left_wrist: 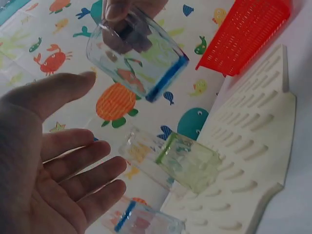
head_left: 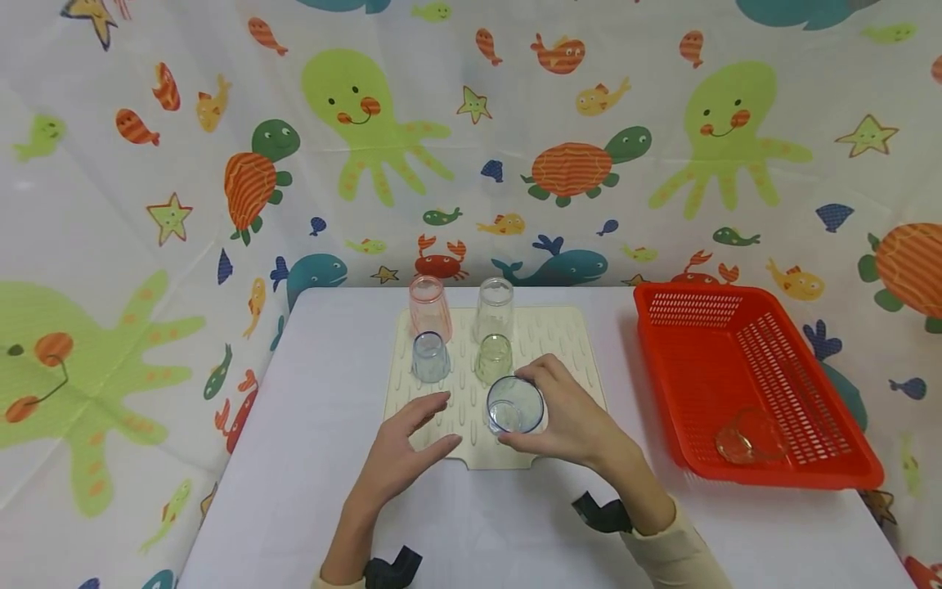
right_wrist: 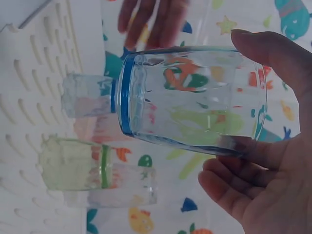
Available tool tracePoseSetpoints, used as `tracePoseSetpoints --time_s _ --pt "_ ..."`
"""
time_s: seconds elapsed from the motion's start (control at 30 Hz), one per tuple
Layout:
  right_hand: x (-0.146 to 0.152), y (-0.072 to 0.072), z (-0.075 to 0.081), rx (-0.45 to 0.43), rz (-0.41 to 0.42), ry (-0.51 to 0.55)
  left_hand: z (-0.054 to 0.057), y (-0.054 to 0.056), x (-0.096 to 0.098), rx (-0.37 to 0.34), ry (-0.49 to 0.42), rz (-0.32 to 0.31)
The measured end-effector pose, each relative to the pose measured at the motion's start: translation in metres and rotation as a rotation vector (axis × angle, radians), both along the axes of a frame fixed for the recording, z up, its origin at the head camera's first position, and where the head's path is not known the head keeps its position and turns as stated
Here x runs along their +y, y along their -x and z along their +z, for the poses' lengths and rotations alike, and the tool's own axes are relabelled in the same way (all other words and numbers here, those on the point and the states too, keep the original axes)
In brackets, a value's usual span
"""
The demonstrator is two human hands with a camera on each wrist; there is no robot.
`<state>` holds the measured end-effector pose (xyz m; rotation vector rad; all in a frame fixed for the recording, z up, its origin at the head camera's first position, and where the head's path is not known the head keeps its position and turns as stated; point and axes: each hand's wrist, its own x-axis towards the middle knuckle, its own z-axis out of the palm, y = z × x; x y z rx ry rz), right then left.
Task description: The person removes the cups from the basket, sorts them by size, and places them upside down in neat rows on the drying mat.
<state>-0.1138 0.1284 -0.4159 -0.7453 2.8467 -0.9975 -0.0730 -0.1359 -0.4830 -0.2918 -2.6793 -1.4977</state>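
My right hand (head_left: 559, 417) holds a clear glass (right_wrist: 190, 97) with a blue band, thumb and fingers on opposite sides. In both wrist views the banded end faces the cream ridged mat (head_left: 471, 454), with a gap between. My left hand (head_left: 405, 446) is over the mat's front left part, fingers apart and holding nothing. On the mat stand a small blue-banded glass (head_left: 430, 360) and a small green-tinted glass (head_left: 495, 361). Behind them are a taller pink-tinted glass (head_left: 430, 309) and a taller clear glass (head_left: 495, 304).
To the right, a red plastic basket (head_left: 662, 393) has a clear glass (head_left: 751, 438) lying in its near end. Mat and basket are on a white-covered table (head_left: 316, 409). A curtain with sea animals (head_left: 471, 164) hangs behind the table.
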Motion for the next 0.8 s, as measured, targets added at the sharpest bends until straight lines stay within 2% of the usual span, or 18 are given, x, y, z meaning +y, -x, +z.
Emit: tracePoseSetpoints --time_s 0.1,0.2,0.37,0.5,0.67,0.8 --pt "-0.001 -0.003 0.003 -0.01 0.022 -0.005 0.014 0.005 0.008 0.05 -0.057 -0.125" --pt "-0.002 -0.006 0.006 -0.013 0.041 -0.012 0.023 0.01 0.014 0.076 -0.095 -0.216" --pt "-0.002 -0.011 0.01 -0.006 0.069 0.001 0.031 0.014 0.02 0.064 -0.136 -0.335" --pt "-0.001 -0.013 0.012 0.0 0.097 0.015 0.032 0.015 0.023 0.064 -0.139 -0.375" --pt "0.0 -0.015 0.014 -0.013 0.123 0.023 0.033 0.014 0.025 0.086 -0.141 -0.383" --pt "0.0 -0.017 0.016 -0.03 0.127 0.03 0.036 0.013 0.026 0.069 -0.145 -0.391"
